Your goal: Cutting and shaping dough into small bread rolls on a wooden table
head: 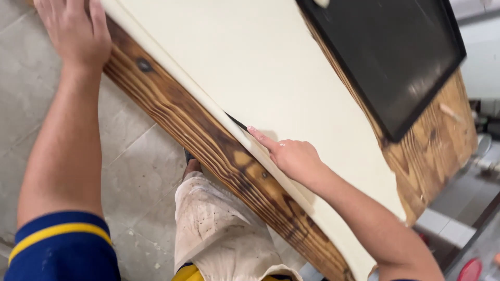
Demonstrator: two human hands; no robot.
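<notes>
Right hand (291, 156) grips a dark blade (237, 122) at the dough sheet (271, 67); left hand (73, 28), at 11 o'clock, presses flat. Best keep the cut straight along the wooden surface (208, 145).

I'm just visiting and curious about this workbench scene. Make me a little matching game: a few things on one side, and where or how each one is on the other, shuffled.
Things:
1. dough sheet
2. black tray
3. left hand
4. right hand

Places or states:
a. at the far corner of the wooden table
b. holding a thin dark blade at the dough's near edge
c. pale cream, spread flat across the tabletop
d. pressed on the dough's edge at the top left of the picture

Pairs: 1-c, 2-a, 3-d, 4-b
</notes>
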